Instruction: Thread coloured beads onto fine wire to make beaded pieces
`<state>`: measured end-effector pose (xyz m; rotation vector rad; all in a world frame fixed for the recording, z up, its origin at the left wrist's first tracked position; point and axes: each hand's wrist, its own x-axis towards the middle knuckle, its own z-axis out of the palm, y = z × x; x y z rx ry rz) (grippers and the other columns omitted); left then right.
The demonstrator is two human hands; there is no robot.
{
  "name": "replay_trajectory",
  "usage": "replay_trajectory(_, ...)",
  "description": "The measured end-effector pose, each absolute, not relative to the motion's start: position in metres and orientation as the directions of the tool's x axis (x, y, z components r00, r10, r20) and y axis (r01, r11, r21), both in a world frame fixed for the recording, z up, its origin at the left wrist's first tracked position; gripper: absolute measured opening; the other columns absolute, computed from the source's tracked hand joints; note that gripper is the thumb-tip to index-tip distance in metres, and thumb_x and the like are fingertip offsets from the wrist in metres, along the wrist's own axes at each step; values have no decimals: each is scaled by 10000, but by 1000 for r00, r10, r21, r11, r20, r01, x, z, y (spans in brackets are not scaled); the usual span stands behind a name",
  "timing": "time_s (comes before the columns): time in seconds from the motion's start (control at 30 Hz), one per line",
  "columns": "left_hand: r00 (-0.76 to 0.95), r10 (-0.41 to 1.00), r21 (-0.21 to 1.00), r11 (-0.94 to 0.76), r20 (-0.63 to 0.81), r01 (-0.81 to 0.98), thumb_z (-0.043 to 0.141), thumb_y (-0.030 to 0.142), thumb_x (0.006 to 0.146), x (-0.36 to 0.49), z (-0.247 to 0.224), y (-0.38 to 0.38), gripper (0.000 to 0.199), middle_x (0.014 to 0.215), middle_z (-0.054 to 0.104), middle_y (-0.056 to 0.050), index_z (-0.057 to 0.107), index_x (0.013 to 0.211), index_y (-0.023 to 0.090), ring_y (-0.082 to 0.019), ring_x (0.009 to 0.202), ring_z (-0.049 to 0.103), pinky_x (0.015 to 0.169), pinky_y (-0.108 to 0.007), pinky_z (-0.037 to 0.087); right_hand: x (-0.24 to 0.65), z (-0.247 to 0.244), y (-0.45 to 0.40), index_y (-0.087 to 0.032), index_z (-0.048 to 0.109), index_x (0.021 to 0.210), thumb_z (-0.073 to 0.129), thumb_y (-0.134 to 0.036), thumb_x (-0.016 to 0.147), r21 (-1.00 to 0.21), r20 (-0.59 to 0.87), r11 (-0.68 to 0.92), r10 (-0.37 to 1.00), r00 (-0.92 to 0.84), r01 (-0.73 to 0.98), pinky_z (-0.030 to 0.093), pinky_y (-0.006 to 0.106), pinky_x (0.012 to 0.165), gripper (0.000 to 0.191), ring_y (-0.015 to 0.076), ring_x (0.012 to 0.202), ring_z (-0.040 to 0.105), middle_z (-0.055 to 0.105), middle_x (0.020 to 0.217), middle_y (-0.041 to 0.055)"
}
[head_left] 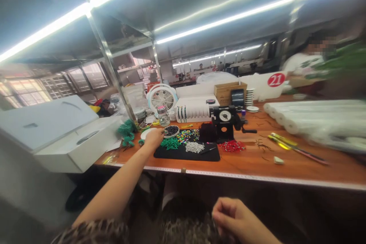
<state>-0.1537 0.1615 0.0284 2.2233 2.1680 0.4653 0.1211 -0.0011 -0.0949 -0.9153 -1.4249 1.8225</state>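
Note:
My left hand (154, 138) reaches over the bench to the left rim of a small white dish of black beads (172, 131). Its fingertips are pinched together; whatever is between them is too small to name. Close by on a black mat (187, 155) lie green pieces (170, 143), multicoloured beads (188, 135) and silver-coloured beads (195, 147). Below the bench edge, over my lap, my right hand (232, 215) has its fingers curled with thumb and forefinger together. Anything in that pinch is hidden or too small to make out.
A black hand-cranked device with a dial (225, 116) stands behind the mat, beside red pieces (232, 146). A fan (162, 99), glass jar (163, 116), white box (80, 143), plastic rolls (311, 116) and yellow-handled tool (281, 142) surround the area. A person sits at far right.

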Motion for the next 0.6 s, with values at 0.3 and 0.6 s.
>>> replay_trajectory(0.3, 24, 1000, 185, -23, -4, 983, 566, 320, 851, -175, 23, 227, 224, 1045, 624, -67, 610, 984, 145, -200, 960, 589, 860, -425, 470, 119, -101, -2, -165, 478, 670, 588, -515, 673, -974, -210, -221, 803, -557, 49, 268, 186, 400, 367, 59, 398, 382, 518, 520, -27)
replay_trajectory(0.6, -179, 964, 800, -53, 197, 598, 484, 354, 893, -173, 35, 216, 243, 845, 582, -23, 552, 960, 131, -100, 620, 537, 546, -246, 466, 119, -103, -3, -177, 459, 702, 652, -566, 638, -922, -248, -365, 815, -524, -132, 281, 158, 338, 439, 90, 443, 513, 582, 635, 5)
